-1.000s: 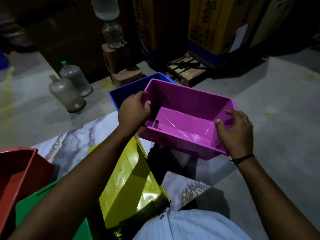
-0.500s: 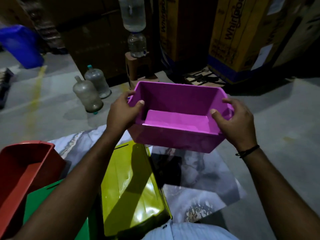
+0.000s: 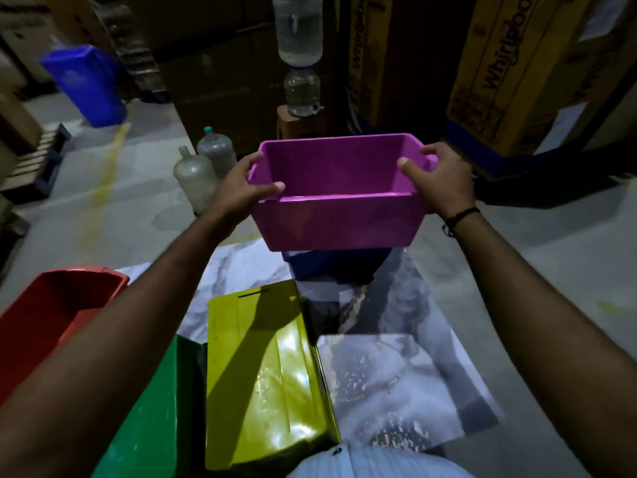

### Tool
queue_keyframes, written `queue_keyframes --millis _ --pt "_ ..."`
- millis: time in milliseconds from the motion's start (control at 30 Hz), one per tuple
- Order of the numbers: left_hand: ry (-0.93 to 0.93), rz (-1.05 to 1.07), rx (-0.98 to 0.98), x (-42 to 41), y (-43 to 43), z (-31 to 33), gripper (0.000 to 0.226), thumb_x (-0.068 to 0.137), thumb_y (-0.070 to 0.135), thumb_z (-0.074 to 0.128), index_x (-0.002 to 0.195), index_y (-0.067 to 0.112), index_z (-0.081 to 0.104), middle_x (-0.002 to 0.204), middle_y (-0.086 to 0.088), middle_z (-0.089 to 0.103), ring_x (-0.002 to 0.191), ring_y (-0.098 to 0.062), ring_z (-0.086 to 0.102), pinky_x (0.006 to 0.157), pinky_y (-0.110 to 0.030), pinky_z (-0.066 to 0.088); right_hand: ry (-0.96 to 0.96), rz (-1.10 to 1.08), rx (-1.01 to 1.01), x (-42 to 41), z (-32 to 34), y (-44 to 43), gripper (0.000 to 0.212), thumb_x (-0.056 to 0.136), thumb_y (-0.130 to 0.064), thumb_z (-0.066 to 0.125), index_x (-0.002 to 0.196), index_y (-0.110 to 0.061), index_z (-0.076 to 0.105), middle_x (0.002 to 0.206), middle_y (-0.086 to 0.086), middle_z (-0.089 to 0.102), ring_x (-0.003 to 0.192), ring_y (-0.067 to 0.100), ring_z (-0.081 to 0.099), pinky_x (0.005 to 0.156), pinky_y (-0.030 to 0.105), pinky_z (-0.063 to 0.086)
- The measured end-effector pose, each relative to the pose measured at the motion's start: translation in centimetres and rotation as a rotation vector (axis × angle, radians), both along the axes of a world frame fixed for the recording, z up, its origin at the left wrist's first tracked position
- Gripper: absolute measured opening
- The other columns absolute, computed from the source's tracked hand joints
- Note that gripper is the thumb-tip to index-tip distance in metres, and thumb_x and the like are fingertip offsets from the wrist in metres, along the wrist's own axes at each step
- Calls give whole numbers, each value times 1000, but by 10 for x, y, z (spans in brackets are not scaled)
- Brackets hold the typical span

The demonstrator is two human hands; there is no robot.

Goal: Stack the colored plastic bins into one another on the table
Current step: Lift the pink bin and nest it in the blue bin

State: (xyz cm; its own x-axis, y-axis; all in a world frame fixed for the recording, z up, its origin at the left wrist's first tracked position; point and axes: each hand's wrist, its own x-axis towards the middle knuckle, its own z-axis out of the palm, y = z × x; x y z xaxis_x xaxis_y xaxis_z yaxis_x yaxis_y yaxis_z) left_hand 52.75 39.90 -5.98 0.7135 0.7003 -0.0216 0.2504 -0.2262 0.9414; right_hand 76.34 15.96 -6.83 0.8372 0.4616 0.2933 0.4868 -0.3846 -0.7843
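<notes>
Your left hand (image 3: 241, 193) and right hand (image 3: 439, 179) each grip an end rim of the purple bin (image 3: 336, 198) (open side up), apparently just above the blue bin (image 3: 331, 267) on the marble-patterned table (image 3: 396, 374).

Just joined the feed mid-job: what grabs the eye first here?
The purple bin, held up at centre by the left hand and right hand, directly above a blue bin on the marble table. Nearer the camera, a glossy yellow bin lies beside a green bin, with a red bin at far left.
</notes>
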Motion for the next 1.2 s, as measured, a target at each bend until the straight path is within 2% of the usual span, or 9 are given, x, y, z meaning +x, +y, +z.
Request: queue_keyframes --millis 100,167,333,467,633,833,1000,1100,1200 --pt "2 -31 84 10 2 -6 99 73 28 91 156 22 36 156 -8 45 135 -24 53 91 -29 59 21 -99 -32 19 4 29 56 89 -47 67 129 -9 59 124 12 64 101 21 61 75 28 44" --pt "16 -35 93 18 7 -12 107 73 31 91 159 23 28 161 -8 38 140 -25 48 99 -37 58 16 -83 -46 33 3 43 58 88 -49 67 128 -9 59 123 12 64 100 21 61 74 29 46" --pt "168 -45 171 30 20 -44 136 51 73 89 159 43 11 167 -6 29 149 -28 38 116 -57 41 -25 66 -168 59 -12 68 74 78 -62 68 133 -14 56 133 13 53 116 29 58 94 44 54" --pt "245 -39 246 48 45 -95 138 43 84 83 150 55 1 167 -8 30 152 -33 34 118 -62 34 -8 125 -292 71 -40 76 80 74 -69 64 138 -22 50 145 15 37 129 38 46 104 54 47" --pt "318 -3 375 56 40 -109 141 44 87 79 158 31 17 155 -8 46 141 -33 47 112 -59 42 59 131 -403 79 -85 74 83 70 -68 68 139 -26 47 159 19 22 138 45 39 112 56 38" --pt "354 0 452 60 8 -88 113 55 54 84 151 19 36 145 -12 54 132 -35 53 110 -58 42 30 102 -490 79 -106 69 92 80 -57 71 154 -21 30 165 20 6 148 46 19 121 52 19" --pt "243 60 445 65 11 -80 102 59 57 77 149 21 44 140 -6 62 126 -28 60 105 -50 51 5 55 -359 92 -93 75 92 73 -69 60 148 -18 39 156 20 30 136 43 42 109 55 41" --pt "223 79 470 70 8 -77 83 74 54 74 145 19 50 134 -7 67 121 -28 64 102 -45 53 -34 36 -413 101 -81 80 91 74 -70 57 145 -14 41 145 19 42 127 42 49 101 55 47" --pt "244 104 435 73 6 -80 78 74 60 67 140 20 56 128 -6 72 116 -28 68 98 -46 55 -35 66 -513 109 -80 83 91 75 -69 62 143 -12 42 138 21 46 121 43 53 97 51 50"
